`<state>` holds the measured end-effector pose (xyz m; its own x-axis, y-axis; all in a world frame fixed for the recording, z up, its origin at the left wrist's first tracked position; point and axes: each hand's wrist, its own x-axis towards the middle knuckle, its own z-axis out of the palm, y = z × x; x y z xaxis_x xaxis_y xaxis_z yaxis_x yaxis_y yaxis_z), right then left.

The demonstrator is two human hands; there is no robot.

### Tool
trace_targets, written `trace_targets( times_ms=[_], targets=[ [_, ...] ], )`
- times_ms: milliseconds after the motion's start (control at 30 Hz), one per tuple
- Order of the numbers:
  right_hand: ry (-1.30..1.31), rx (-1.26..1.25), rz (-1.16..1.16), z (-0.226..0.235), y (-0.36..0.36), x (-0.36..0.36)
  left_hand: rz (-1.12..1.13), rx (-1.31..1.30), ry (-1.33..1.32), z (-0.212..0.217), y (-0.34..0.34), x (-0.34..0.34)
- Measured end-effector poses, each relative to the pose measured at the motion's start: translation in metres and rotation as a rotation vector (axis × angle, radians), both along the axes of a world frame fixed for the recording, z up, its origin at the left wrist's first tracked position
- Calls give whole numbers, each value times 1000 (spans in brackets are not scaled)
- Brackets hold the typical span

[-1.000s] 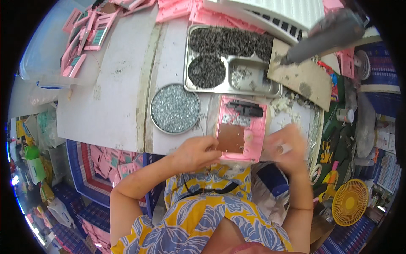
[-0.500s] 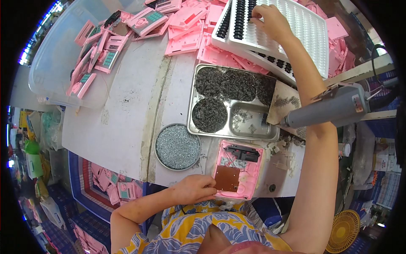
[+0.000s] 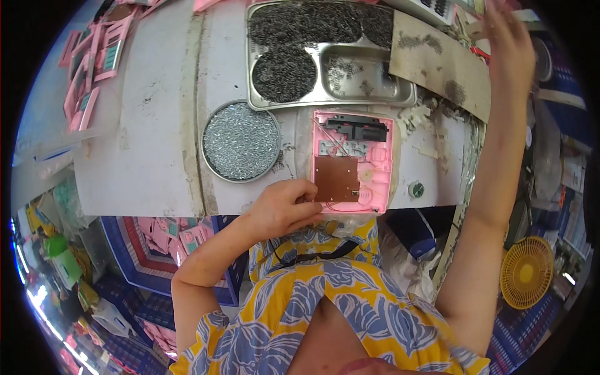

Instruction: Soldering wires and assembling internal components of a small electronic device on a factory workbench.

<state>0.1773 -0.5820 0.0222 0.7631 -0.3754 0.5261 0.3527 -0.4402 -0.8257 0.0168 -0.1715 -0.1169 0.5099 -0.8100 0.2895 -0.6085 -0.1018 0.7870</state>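
Note:
A pink plastic casing (image 3: 382, 178) lies face up at the table's front edge, with a brown circuit board (image 3: 336, 180), a black part (image 3: 356, 128) and thin wires inside. My left hand (image 3: 281, 206) is closed at the casing's lower left corner, its fingertips against the rim beside the board. Raised at the far right, my right hand (image 3: 511, 47) is smeared by motion; whether anything is in its fingers cannot be made out. Left of the casing stands a round dish (image 3: 242, 142) of small silvery metal pieces.
A metal tray (image 3: 337, 102) with dark small springs stands behind the casing, a stained board (image 3: 437, 62) overlapping its right side. Pink casings (image 3: 112, 50) are heaped far left. A blue crate (image 3: 140, 278) with pink parts sits below the table; a yellow fan (image 3: 527, 272) is lower right.
My right hand has left the white tray of black parts and swung right. The view has shifted, so the table's things appear higher. My left hand stays at the casing.

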Motion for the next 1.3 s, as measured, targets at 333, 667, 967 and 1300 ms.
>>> trace_targets(
  times_ms=[333,667,967,1300],
  targets=[
    [458,-598,141,-97,153,-263,20,31,9,-1,1,-8],
    [243,-406,290,-124,130,-254,42,43,27,3,-2,-7],
    [281,-549,328,-108,134,-250,21,67,38,4,1,-5],
    [304,-578,254,-111,135,-256,-19,80,40,3,-2,-1]
  ],
)
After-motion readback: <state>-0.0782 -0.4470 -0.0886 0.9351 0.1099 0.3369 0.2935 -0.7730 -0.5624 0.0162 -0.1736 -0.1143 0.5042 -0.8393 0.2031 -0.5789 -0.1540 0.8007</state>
